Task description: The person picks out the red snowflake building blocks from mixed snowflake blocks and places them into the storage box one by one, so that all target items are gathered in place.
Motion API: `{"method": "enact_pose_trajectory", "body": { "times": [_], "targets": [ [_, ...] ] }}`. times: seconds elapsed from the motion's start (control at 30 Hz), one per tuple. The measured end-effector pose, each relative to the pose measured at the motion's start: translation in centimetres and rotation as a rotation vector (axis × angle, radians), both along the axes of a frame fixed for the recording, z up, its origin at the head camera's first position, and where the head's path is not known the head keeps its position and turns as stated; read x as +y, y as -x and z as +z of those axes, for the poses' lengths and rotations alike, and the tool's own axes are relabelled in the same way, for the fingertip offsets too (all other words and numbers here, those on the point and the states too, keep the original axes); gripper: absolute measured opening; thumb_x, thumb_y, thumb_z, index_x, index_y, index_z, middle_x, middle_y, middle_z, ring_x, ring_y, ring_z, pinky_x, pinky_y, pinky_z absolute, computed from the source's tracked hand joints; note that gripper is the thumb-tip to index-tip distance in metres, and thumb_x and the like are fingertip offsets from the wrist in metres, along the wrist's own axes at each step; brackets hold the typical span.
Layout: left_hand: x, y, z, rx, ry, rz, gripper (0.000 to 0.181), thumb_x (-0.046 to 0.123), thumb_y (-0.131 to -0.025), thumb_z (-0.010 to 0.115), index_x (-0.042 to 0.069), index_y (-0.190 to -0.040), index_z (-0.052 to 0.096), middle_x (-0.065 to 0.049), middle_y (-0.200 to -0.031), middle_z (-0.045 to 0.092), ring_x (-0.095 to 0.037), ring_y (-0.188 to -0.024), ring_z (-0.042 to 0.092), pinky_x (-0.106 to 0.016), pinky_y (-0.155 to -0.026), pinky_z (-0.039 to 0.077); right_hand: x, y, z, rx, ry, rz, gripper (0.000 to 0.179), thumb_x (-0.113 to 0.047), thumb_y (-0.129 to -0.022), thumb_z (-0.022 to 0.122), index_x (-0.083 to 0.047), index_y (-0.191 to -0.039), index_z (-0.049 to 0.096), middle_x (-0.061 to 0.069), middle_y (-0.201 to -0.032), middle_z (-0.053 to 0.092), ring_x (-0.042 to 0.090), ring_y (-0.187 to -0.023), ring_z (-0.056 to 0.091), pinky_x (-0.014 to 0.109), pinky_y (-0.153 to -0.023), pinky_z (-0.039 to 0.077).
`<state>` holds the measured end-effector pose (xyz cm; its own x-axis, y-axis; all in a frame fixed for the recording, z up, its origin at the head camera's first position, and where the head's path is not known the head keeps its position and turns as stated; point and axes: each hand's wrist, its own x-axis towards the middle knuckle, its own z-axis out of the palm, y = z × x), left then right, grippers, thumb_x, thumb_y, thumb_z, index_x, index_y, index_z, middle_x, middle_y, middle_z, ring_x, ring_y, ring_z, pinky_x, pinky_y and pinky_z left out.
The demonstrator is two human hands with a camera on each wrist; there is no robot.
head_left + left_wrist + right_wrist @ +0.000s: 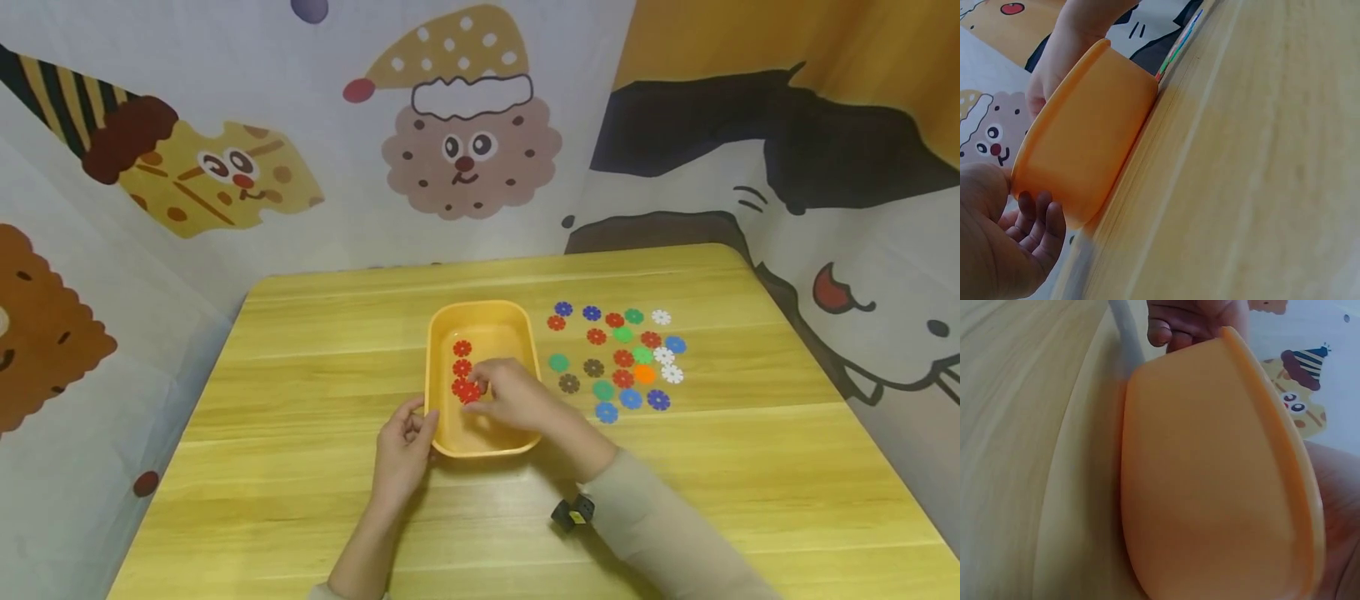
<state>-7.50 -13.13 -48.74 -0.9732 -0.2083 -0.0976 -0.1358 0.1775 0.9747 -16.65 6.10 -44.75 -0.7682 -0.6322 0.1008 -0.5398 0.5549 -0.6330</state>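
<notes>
An orange-yellow plastic tub (483, 453) stands on the wooden table. My left hand (402, 450) grips its left side near the front corner, thumb at the rim and fingers bent against the outer wall (1085, 137). Over the inside of the tub, my right hand (513, 396) pinches a red snowflake disc (470, 393) between thumb and fingers. That disc overlaps another red disc (457, 387) on the tub's floor. Two more red discs (462, 367) lie behind in a column. In the right wrist view, the tub wall (1210, 456) hides the right fingertips.
Right of the tub, many loose snowflake discs lie spread on the table (300, 358): red, green, white, brown, an orange disc (644, 374) and blue discs (631, 398). A small black device (573, 512) sits at the right sleeve. A cartoon-printed curtain (345, 217) hangs behind.
</notes>
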Motion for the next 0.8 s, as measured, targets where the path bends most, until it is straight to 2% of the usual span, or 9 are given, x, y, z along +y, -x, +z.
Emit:
{"method": "enact_pose_trajectory", "body": {
  "times": [0.27,0.43,0.7,0.8],
  "targets": [
    [-0.1,-0.1,0.1,0.008,-0.013,-0.007,0.039,0.015,-0.1,0.065,-0.001,-0.135,0.057,-0.014,-0.08,0.062,-0.015,-0.056,0.058,-0.025,-0.049,0.055,-1.7,0.3,-0.9,-0.06,-0.16,0.009,0.029,-0.027,-0.083,0.085,-0.01,-0.102,0.07,-0.007,-0.079,0.061,0.01,-0.072,0.057,0.024,-0.068,0.052],
    [0.0,0.0,0.0,0.001,-0.007,-0.014,0.041,0.016,-0.1,0.065,-0.001,-0.137,0.056,-0.014,-0.081,0.063,-0.015,-0.057,0.059,-0.027,-0.05,0.056,-2.0,0.1,-1.2,-0.054,-0.267,0.03,0.028,-0.028,-0.085,0.084,-0.012,-0.103,0.071,-0.009,-0.078,0.059,0.01,-0.072,0.056,0.024,-0.066,0.05],
    [-0.1,0.0,0.0,-0.004,0.013,-0.012,0.041,0.017,-0.1,0.065,0.0,-0.137,0.057,-0.014,-0.081,0.063,-0.016,-0.057,0.058,-0.027,-0.05,0.056,-1.9,0.1,-1.2,-0.079,-0.247,0.011,0.04,-0.026,-0.084,0.084,-0.007,-0.117,0.07,-0.006,-0.076,0.058,0.011,-0.069,0.055,0.025,-0.065,0.05],
    [-0.1,0.0,0.0,-0.001,0.015,-0.015,0.041,0.017,-0.1,0.065,0.0,-0.137,0.056,-0.014,-0.081,0.063,-0.016,-0.057,0.058,-0.027,-0.049,0.056,-1.8,0.1,-1.0,-0.052,-0.221,0.015,0.039,-0.027,-0.085,0.084,-0.008,-0.115,0.07,-0.006,-0.077,0.059,0.011,-0.071,0.055,0.025,-0.067,0.051]
  ]
}}
